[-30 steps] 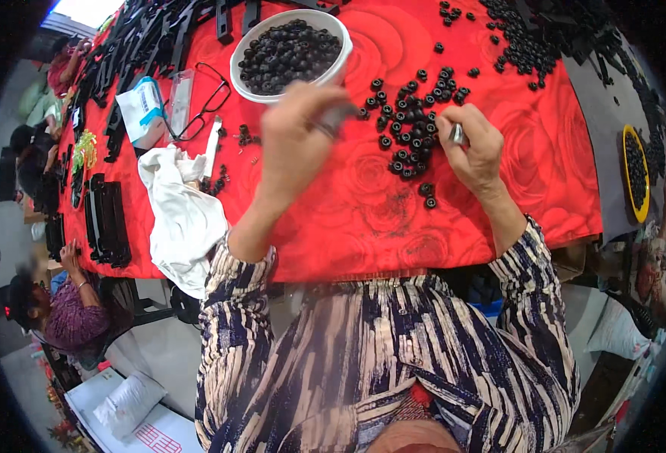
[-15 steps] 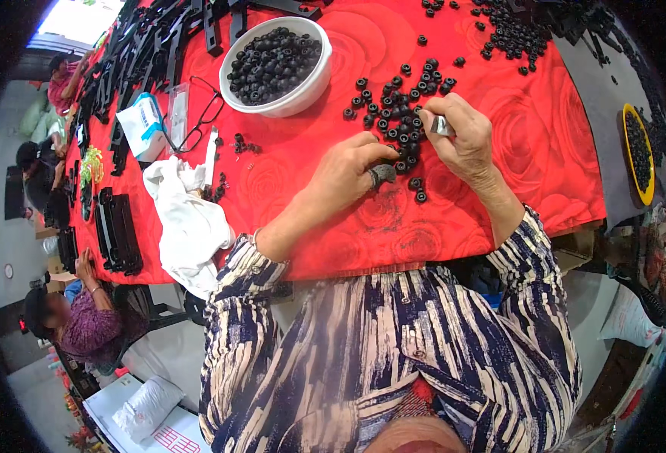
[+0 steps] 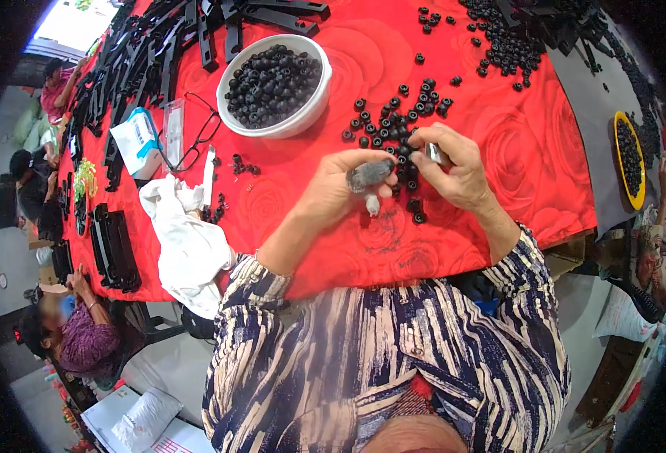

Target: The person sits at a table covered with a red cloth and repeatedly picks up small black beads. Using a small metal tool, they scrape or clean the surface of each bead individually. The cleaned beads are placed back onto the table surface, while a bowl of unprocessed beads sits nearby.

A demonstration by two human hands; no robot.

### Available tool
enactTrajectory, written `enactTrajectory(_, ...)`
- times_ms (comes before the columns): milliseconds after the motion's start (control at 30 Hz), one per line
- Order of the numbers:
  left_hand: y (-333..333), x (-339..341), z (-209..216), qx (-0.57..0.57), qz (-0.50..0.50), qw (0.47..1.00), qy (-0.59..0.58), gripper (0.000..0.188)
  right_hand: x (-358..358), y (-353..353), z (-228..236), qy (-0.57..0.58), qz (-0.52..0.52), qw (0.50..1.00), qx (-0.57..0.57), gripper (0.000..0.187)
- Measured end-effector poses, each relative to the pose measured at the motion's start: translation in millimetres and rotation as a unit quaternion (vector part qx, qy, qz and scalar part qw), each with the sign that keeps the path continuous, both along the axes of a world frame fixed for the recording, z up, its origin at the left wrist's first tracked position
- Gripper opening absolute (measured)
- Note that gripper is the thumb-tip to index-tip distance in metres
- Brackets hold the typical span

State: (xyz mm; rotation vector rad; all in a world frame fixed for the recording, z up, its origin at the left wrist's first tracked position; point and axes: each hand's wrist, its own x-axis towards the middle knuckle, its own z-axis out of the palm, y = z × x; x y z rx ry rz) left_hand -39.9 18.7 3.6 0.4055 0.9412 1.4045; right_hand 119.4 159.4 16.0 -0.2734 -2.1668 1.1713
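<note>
My left hand (image 3: 331, 187) is closed in a pinch over the red cloth, a small black round part (image 3: 389, 164) showing at its fingertips. Grey wrapping (image 3: 364, 177) covers one of its digits. Closed around a short silver metal tool (image 3: 435, 154) is my right hand (image 3: 460, 172); fingers hide most of the tool, so its kind cannot be told. Between and beyond both hands lies a loose pile of small black ring-like parts (image 3: 388, 130), some partly covered by the right hand.
A white bowl (image 3: 321, 102) full of black parts stands beyond my left hand. Eyeglasses (image 3: 189, 158), a white cloth (image 3: 185, 241) and long black plastic pieces (image 3: 170, 57) lie leftward. A yellow tray (image 3: 639, 198) is far right. Co-workers (image 3: 87, 332) sit along the left side.
My left hand has lifted back from the pile and turned, now with a black part at its fingertips. The right hand has shifted slightly nearer, still gripping the metal tool.
</note>
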Motion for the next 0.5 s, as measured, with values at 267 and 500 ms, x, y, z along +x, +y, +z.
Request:
enactTrajectory(267, -5, 14, -18, 0.030, -0.016, 0.979, -0.201, 0.020, 1, -17, 8, 0.012, 0.092, 0.996, -0.005, 0.026)
enactTrajectory(500, -12, 18, -20, 0.076, -0.078, 0.970, -0.215, 0.025, 4, -23, 13, 0.041, 0.100, 0.993, 0.052, 0.023)
